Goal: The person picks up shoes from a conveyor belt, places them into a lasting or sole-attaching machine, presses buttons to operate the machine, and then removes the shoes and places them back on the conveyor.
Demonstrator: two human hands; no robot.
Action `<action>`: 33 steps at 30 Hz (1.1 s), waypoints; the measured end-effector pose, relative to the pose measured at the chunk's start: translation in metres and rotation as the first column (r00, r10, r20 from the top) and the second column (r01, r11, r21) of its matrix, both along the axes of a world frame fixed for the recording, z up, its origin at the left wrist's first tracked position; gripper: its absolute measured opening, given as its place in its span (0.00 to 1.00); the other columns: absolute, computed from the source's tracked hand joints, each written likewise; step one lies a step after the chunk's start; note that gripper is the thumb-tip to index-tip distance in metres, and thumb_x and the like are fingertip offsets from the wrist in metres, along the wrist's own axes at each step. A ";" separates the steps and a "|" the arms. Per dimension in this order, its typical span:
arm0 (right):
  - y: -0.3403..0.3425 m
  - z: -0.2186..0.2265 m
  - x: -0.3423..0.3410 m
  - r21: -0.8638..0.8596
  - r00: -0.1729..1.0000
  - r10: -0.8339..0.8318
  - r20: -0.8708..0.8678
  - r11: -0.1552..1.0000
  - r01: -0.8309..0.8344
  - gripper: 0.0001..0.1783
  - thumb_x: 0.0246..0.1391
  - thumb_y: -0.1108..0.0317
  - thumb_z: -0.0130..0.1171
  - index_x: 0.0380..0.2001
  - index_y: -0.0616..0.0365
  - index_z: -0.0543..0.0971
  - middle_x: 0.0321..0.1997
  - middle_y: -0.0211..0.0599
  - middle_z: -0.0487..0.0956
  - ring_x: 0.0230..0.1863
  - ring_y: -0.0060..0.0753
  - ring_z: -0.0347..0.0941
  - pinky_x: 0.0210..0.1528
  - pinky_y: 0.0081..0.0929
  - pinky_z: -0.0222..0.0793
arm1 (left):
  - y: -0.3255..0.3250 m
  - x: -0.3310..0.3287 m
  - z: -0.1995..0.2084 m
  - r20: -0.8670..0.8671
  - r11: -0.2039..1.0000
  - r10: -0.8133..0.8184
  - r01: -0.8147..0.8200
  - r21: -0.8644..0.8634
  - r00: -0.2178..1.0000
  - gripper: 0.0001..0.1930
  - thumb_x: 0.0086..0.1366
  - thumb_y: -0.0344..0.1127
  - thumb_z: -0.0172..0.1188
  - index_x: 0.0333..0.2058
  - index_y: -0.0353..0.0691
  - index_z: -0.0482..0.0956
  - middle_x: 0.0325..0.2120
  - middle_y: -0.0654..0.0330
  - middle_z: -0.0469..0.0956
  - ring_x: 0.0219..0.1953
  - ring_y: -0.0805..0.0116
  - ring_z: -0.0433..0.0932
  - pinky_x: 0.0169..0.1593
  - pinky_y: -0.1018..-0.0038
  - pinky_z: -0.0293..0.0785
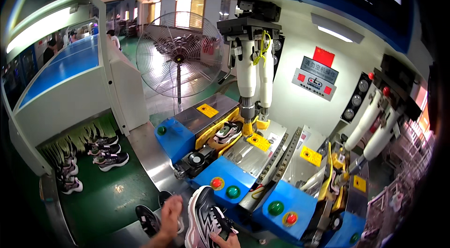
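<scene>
A black, white and grey sneaker (202, 210) stands toe up at the bottom centre, its pale pink sole facing left. My right hand (226, 240) grips it low by the heel and collar. To the left of its sole is my left hand (171, 213), raised with its fingers stretched upward and apart from the sneaker. Behind that hand, another dark sneaker (146, 220) rests on a metal edge, and a further shoe is mostly hidden. In the left station of the pressing machine, a sneaker (228, 130) sits between yellow pads. The right station holds a partly hidden shoe (334, 183).
Blue machine housings carry red (217, 183) and green (233, 192) buttons. White pressing columns (246, 67) come down over the left station. Several sneakers (112, 160) stand on the green conveyor belt (105, 196) at left, by a fringed opening. A large fan (179, 58) stands behind.
</scene>
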State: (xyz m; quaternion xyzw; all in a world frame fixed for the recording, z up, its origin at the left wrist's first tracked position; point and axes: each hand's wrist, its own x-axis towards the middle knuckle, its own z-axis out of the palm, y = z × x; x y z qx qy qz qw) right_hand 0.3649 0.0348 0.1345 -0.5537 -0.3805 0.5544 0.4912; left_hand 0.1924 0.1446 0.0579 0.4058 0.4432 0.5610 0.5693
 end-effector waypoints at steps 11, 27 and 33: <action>0.085 0.025 0.030 0.106 0.957 -0.290 0.005 0.952 0.288 0.22 0.45 0.68 0.64 0.44 0.62 0.70 0.27 0.28 0.71 0.26 0.24 0.65 0.27 0.27 0.64 | 0.406 0.173 -0.030 -0.973 0.777 -0.032 0.618 0.119 0.228 0.36 0.57 0.43 0.52 0.56 0.22 0.53 0.49 0.30 0.64 0.48 0.39 0.69 0.53 0.58 0.66; 0.300 0.042 0.053 -0.535 0.886 -0.403 -0.229 0.813 0.231 0.20 0.54 0.62 0.55 0.49 0.57 0.69 0.41 0.35 0.73 0.40 0.30 0.72 0.34 0.34 0.74 | 0.306 -0.050 0.032 0.543 0.942 -0.220 0.321 -0.097 0.810 0.24 0.59 0.34 0.53 0.54 0.32 0.65 0.49 0.53 0.73 0.50 0.63 0.73 0.53 0.68 0.70; 0.469 -0.008 0.106 -0.292 0.886 -0.434 0.161 0.837 0.463 0.27 0.53 0.63 0.54 0.54 0.61 0.61 0.44 0.47 0.70 0.49 0.43 0.68 0.43 0.37 0.74 | 0.206 -0.179 -0.002 0.062 0.755 0.425 -0.316 -0.575 0.903 0.24 0.67 0.37 0.44 0.58 0.28 0.58 0.53 0.53 0.67 0.47 0.62 0.71 0.47 0.71 0.71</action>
